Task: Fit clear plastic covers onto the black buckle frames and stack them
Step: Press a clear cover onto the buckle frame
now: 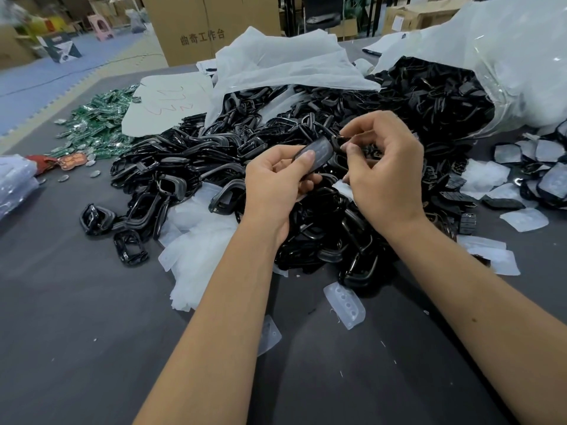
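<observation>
My left hand [277, 182] grips a black buckle frame with a clear cover on it [319, 151], thumb pressed on its face. My right hand [389, 173] pinches the frame's right end between thumb and forefinger. Both hands hover over a big heap of loose black buckle frames [190, 167] on the grey table. Loose clear plastic covers [345, 305] lie near my forearms, and more form a pale pile [196, 237] left of my left wrist. Frames with covers fitted [552, 182] lie at the right edge.
Two big white plastic bags [285, 62] spill black frames at the back. Green circuit boards [95, 124] are scattered at the back left, with a clear packet [15, 182] at the left edge. Cardboard boxes [211, 26] stand behind the grey table [76, 332].
</observation>
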The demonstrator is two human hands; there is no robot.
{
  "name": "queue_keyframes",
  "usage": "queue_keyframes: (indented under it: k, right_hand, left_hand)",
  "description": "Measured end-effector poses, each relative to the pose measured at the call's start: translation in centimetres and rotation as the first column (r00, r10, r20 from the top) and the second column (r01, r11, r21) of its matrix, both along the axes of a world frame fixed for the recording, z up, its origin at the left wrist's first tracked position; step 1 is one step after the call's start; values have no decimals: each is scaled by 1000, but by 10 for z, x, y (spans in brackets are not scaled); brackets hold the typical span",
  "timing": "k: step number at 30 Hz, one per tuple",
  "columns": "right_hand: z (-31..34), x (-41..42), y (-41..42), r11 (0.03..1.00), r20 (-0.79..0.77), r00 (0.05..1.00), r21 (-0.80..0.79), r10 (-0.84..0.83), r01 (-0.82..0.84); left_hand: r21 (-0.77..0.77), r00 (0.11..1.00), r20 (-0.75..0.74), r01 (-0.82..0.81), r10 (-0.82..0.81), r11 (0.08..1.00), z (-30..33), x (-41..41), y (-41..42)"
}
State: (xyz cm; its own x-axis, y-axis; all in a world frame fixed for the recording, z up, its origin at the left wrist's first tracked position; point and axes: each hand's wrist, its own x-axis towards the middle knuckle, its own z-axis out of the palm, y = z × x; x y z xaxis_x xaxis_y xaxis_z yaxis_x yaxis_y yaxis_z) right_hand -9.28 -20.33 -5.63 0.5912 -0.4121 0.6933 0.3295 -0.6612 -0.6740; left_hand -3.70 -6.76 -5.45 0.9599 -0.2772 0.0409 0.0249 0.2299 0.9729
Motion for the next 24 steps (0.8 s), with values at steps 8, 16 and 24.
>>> queue_keyframes:
  k: [8, 16, 24]
  right_hand:
    - [-4, 2, 4, 988, -114, 991, 145, 66, -49]
    - [-3, 6, 5, 846, -174, 947, 513, 269, -146]
    - [-4, 7, 4, 845, -158, 946, 508, 283, -168]
  left_hand:
    - [-25, 1000, 19, -14, 15, 1000, -2, -1, -2]
    - [41, 996, 92, -7, 4, 999, -5, 0, -3]
    - [48, 995, 99, 23, -28, 999, -4, 0, -2]
